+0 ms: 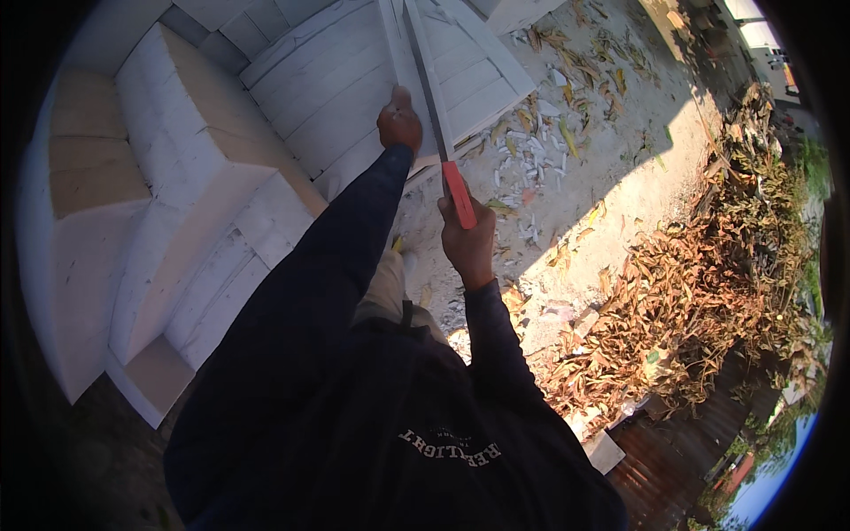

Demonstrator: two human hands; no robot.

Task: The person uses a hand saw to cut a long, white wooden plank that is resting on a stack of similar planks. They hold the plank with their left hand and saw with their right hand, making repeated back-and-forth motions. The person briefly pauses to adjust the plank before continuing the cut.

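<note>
My right hand [467, 237] is closed round the red handle [459, 196] of what looks like a handsaw. Its long, narrow grey blade [431, 93] points away from me, seen almost edge-on. Along the blade's left side lies a long white strip [409, 69]. My left hand [400, 126] is closed at the left edge of this strip, with one digit pointing forward; its other fingers are mostly hidden. Beneath the strip lies a white panel [332, 115] with plank-like lines and a raised border, which spreads out on both sides of the blade.
Large white, box-like blocks [190, 115] with tan faces stand at the left. White scraps [536, 164] and leaves litter the sandy ground right of the panel. A heap of dry brown leaves [682, 283] lies farther right, near rusty corrugated sheeting [682, 451].
</note>
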